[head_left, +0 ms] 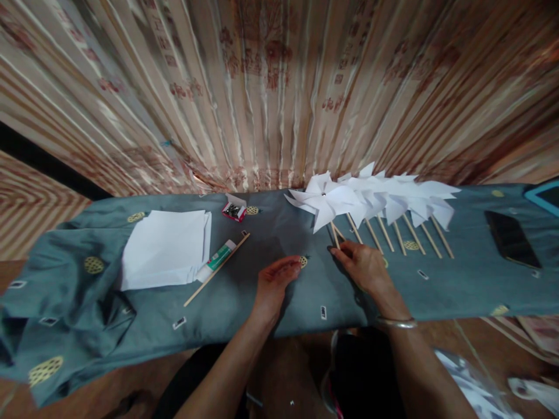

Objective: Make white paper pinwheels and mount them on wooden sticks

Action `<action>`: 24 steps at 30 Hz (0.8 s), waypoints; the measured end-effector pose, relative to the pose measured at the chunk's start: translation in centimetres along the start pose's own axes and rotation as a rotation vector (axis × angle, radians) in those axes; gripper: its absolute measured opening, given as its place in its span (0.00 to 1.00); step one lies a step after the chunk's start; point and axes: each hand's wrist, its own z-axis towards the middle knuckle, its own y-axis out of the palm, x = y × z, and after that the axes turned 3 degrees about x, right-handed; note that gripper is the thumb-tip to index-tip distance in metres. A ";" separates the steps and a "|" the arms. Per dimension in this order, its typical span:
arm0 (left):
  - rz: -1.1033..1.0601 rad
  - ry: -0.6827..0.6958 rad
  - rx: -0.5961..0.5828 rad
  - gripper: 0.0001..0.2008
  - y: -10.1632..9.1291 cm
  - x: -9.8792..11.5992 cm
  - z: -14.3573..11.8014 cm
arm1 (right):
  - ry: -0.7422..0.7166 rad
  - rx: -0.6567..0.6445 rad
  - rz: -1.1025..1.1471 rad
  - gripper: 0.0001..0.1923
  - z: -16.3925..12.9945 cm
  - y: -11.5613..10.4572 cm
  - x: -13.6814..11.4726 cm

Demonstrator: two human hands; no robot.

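The right hand point(364, 265) pinches the stick of the nearest white pinwheel point(321, 201), at the left end of a row on the cloth-covered tabletop point(262, 233). The left hand point(275, 282) rests loosely curled, empty. The sails overlap, blurring their count.

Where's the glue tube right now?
In the head view the glue tube lies left of the left hand, between the white paper stack and a loose wooden stick.
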 end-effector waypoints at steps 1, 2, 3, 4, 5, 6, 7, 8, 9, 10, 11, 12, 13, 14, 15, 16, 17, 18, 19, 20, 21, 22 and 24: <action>-0.001 0.000 0.001 0.15 0.0 0.0 0.0 | 0.003 -0.006 0.000 0.14 0.0 -0.1 -0.1; -0.002 0.001 0.001 0.15 0.0 0.0 0.0 | 0.006 -0.012 0.001 0.14 0.0 -0.1 -0.1; -0.003 0.002 0.000 0.15 0.0 0.0 0.0 | 0.010 -0.017 0.001 0.14 0.0 -0.2 -0.2; -0.004 0.004 0.000 0.14 0.0 0.0 0.0 | 0.015 -0.022 -0.001 0.14 0.0 -0.2 -0.2; -0.005 0.006 -0.002 0.14 0.0 0.0 0.0 | 0.018 -0.025 -0.003 0.14 0.1 -0.2 -0.2; -0.005 0.007 -0.003 0.14 0.0 0.0 0.0 | 0.018 -0.028 -0.004 0.14 0.1 -0.3 -0.3; -0.003 0.008 -0.005 0.14 0.1 0.0 0.0 | 0.017 -0.029 -0.005 0.14 0.0 -0.3 -0.3; -0.001 0.010 -0.005 0.14 0.1 0.0 0.0 | 0.015 -0.028 -0.007 0.14 0.0 -0.2 -0.3; 0.001 0.011 -0.004 0.14 0.1 0.0 0.0 | 0.012 -0.025 -0.010 0.14 0.0 -0.2 -0.3; 0.001 0.011 -0.003 0.14 0.1 0.0 -0.1 | 0.011 -0.021 -0.014 0.15 0.0 -0.2 -0.3; 0.001 0.010 -0.002 0.14 0.1 0.0 -0.1 | 0.011 -0.014 -0.019 0.15 0.0 -0.1 -0.3; 0.000 0.011 -0.001 0.14 0.1 0.0 -0.1 | 0.007 -0.010 -0.023 0.15 0.0 -0.1 -0.3; -0.002 0.010 0.000 0.14 0.1 0.0 -0.1 | 0.005 -0.006 -0.029 0.15 -0.1 0.0 -0.3; -0.004 0.009 0.000 0.14 0.1 0.0 -0.1 | 0.005 -0.004 -0.034 0.15 -0.1 0.0 -0.3; -0.005 0.009 -0.001 0.15 0.1 0.0 -0.1 | 0.004 -0.004 -0.040 0.15 -0.1 0.0 -0.3; -0.004 0.009 -0.002 0.15 0.1 0.0 -0.1 | 0.004 -0.004 -0.048 0.16 -0.1 -0.1 -0.4; -0.003 0.010 -0.003 0.15 0.1 0.0 -0.2 | 0.005 -0.008 -0.058 0.16 -0.1 -0.1 -0.5; -0.002 0.010 -0.003 0.15 0.1 0.0 -0.2 | 0.010 -0.013 -0.074 0.16 -0.2 -0.2 -0.6; 0.001 0.010 -0.005 0.15 0.1 0.0 -0.2 | 0.016 -0.016 -0.094 0.16 -0.2 -0.3 -0.7; 0.004 0.011 -0.005 0.15 0.1 0.0 -0.2 | 0.023 -0.019 -0.118 0.16 -0.2 -0.4 -0.8; 0.009 0.012 -0.004 0.15 0.1 0.0 -0.2 | 0.033 -0.022 -0.143 0.16 -0.3 -0.6 -1.0; 0.014 0.013 -0.003 0.15 0.1 0.0 -0.3 | 0.042 -0.024 -0.166 0.16 -0.3 -0.7 -1.1; 0.024 0.016 -0.002 0.15 0.1 0.0 -0.3 | 0.052 -0.027 -0.195 0.15 -0.4 -1.0 -1.5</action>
